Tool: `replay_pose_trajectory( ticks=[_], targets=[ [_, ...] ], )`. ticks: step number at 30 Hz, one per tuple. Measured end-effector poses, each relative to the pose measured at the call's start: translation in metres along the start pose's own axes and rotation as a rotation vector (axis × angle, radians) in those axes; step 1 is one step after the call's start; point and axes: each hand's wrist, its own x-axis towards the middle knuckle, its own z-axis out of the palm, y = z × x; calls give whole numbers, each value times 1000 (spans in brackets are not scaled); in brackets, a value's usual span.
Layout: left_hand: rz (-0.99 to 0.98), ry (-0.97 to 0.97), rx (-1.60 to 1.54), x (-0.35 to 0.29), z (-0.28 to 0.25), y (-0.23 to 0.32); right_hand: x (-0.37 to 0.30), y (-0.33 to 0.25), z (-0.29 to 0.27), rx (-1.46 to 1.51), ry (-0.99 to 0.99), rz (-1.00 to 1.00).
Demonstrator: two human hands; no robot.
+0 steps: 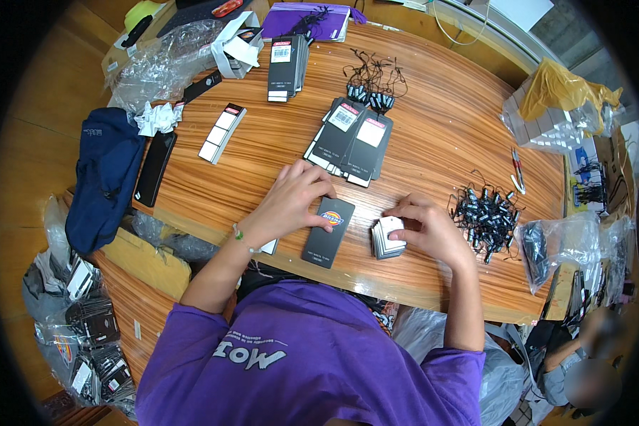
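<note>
My left hand (287, 202) curves over the upper left of a dark hang tag (325, 241) with a colourful emblem. Its thumb presses on the tag's face and the bent index finger is by the top edge. At a small stack of white tags (386, 245), my right hand (427, 226) has thumb and index finger closed on the upper tags. Part of a white card (270, 246) shows under my left wrist. Beyond my hands lie dark hang tags (353, 150) in overlapping piles, with black strings (373, 77) bunched at their top.
Black strings (484, 219) lie heaped at the right, near red-handled pliers (517, 170). A wrapped box stack (547, 117) stands behind. More dark tags (286, 69), a label strip (222, 133), a black phone-like slab (155, 169) and a blue pouch (105, 177) are leftward.
</note>
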Motion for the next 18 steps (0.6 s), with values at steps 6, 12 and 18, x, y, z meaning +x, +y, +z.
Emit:
replay_pose_trajectory(
  ticks=[6, 12, 18],
  targets=[
    [18, 26, 2, 1, -3, -1, -4, 1, 7, 195, 139, 147],
    [-196, -24, -533, -3, -13, 9, -9, -10, 4, 431, 210, 170],
    [-378, 89, -1062, -7, -10, 38, -6, -47, 42, 486, 564, 16]
  ],
)
